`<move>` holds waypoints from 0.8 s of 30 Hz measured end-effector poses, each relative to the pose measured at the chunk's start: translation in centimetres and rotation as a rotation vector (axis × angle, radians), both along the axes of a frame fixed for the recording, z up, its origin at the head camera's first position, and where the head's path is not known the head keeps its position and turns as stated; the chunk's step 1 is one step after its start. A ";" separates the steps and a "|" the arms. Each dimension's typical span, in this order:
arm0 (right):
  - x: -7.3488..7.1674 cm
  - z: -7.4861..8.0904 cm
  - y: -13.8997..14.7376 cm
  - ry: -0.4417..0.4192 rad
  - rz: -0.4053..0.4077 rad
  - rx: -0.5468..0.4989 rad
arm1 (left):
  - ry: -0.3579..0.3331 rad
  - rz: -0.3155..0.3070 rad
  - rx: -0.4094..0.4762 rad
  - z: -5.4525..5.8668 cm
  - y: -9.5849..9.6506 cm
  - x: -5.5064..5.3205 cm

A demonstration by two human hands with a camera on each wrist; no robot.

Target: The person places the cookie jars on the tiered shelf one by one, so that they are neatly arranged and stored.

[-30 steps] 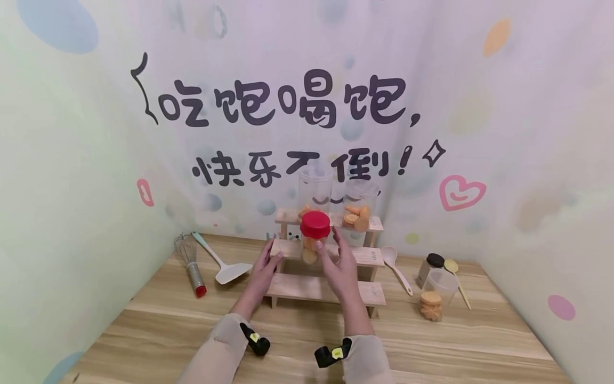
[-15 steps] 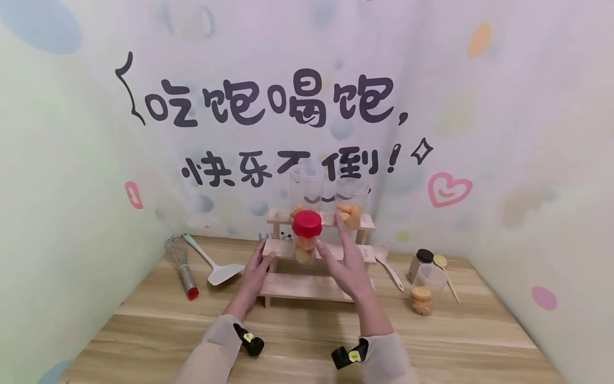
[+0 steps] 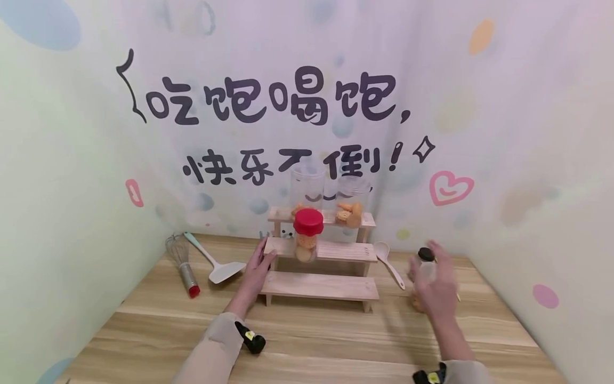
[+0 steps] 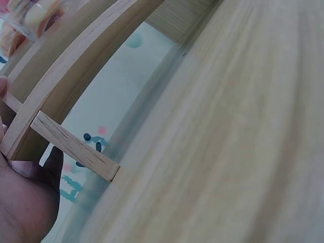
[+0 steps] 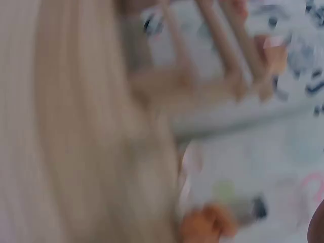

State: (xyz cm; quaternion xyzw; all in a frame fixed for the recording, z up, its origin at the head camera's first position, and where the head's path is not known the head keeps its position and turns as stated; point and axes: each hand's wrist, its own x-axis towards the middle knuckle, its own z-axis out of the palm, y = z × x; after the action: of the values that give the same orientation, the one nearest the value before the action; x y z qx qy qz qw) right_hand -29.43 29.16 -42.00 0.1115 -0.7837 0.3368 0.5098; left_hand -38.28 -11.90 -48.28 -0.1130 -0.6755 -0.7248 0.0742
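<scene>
My left hand (image 3: 254,274) grips the left end of the middle step of a three-step wooden stand (image 3: 321,285). In the left wrist view the fingers wrap the end of that board (image 4: 61,83). On the middle step stands a clear jar with a red lid (image 3: 308,221), with cookies inside. Two clear containers with cookies, a tall left one (image 3: 307,184) and a shorter right one (image 3: 352,205), occupy the top step. My right hand (image 3: 437,290), blurred with fingers spread, is over a clear cup of cookies (image 3: 417,303), partly hiding it; contact cannot be told.
A black-lidded jar (image 3: 426,255) stands behind the right hand. Right of the stand lies a pale spoon (image 3: 389,264). Left of it are a whisk (image 3: 183,266) and a white spatula (image 3: 225,271). Patterned cloth walls bound the wooden table (image 3: 312,341).
My right hand has left the red-lidded jar and swung right to the cup of cookies. The left hand stays on the stand. The head view has shifted slightly.
</scene>
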 end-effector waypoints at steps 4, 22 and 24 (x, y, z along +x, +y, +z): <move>1.1 -3.4 4.6 -0.209 -0.079 -0.256 | -0.002 -0.003 0.001 0.0 0.2 0.0; 0.6 -7.6 6.1 -0.604 0.118 -0.268 | -0.012 -0.009 0.018 0.3 0.1 0.0; 0.6 -7.6 6.1 -0.615 0.100 -0.267 | -0.008 -0.011 0.020 0.2 0.1 0.0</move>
State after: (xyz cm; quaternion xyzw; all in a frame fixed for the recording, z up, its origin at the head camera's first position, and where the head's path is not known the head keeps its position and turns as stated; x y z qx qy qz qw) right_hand -28.85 35.24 -49.63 -0.0248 -0.8434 0.4790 0.2422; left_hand -38.30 -11.78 -48.08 -0.1131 -0.6681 -0.7323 0.0684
